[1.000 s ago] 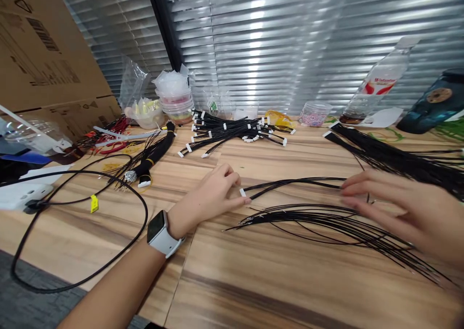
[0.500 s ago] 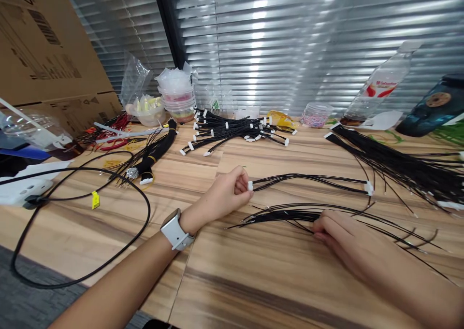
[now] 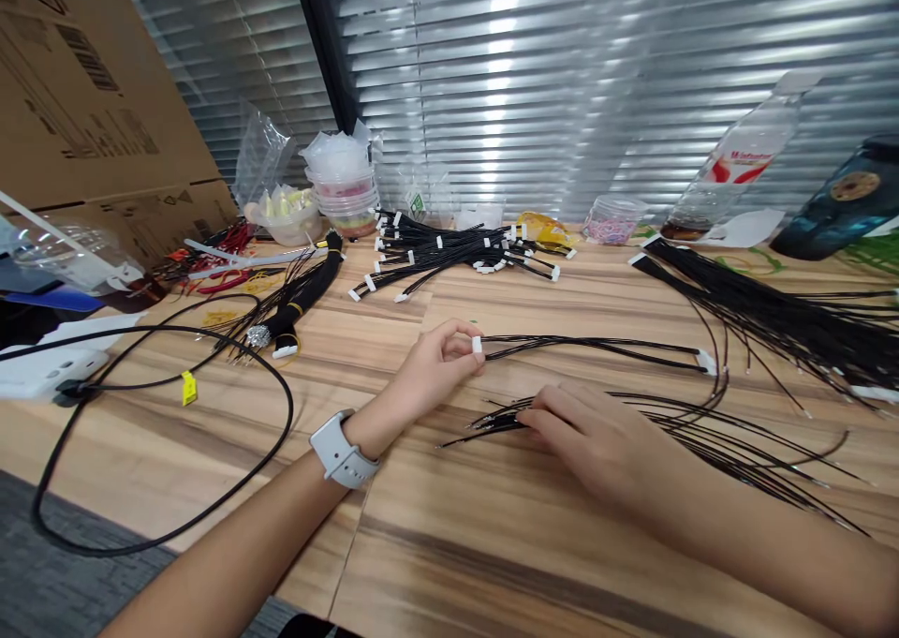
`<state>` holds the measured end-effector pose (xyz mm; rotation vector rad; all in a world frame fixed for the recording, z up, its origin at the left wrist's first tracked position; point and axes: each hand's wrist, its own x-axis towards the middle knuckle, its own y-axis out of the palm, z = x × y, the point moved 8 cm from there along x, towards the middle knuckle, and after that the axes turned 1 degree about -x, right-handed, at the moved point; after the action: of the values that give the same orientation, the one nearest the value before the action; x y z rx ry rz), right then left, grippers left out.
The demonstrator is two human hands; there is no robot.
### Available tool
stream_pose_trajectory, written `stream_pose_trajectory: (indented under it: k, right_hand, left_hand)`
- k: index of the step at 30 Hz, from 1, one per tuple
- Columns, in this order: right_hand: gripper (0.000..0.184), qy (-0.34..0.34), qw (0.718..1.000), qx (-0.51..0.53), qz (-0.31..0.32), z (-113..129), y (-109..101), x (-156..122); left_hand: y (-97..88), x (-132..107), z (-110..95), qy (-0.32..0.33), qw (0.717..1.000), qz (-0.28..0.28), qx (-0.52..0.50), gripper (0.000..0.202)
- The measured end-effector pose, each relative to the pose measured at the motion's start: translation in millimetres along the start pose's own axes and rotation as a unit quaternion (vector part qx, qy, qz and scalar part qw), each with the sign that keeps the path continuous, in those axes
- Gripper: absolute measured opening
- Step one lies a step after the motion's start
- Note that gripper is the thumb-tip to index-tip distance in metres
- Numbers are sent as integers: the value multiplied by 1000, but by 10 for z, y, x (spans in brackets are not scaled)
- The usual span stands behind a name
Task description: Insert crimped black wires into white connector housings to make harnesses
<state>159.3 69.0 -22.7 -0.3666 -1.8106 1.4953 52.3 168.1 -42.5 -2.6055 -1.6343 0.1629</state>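
Note:
My left hand [image 3: 436, 364], wearing a watch with a pale band, pinches a small white connector [image 3: 478, 346] between thumb and fingers. From it a black wire harness [image 3: 590, 343] stretches right to a second white connector [image 3: 707, 362] above the table. Below the harness, my right hand [image 3: 596, 441] is over a bundle of loose black wires [image 3: 495, 422]. Its fingertips close on the wires near their left, metal-tipped ends; how many they grip is hidden. More wire ends fan out beyond the right wrist.
Finished-looking harnesses [image 3: 449, 249] are piled at the back. A thick black wire bundle [image 3: 779, 310] lies at right, near a plastic bottle [image 3: 737, 170] and dark bottle [image 3: 843, 198]. A looped black cable [image 3: 287, 422] and sleeved bundle [image 3: 309, 287] occupy the left side.
My right hand has moved left along the loose wires toward their metal-tipped ends. My left hand still pinches the connector, which has shifted slightly left and up with the harness.

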Motion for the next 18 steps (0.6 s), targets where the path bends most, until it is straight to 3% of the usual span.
stream_pose_trajectory:
  k: [8,12,18]
  right_hand:
    - [19,47,994,104,-2,-112,148,6]
    - [18,44,991,124,-37,-127,151,-57]
    - [15,109,973,171,-112,-251,12,-70]
  left_hand:
    - [48,-28,104,-29,999,31,0,21]
    - [97,-53,95,-42,999,31,-13,16]
    - [184,-98,92,-80,993,76,-37,15]
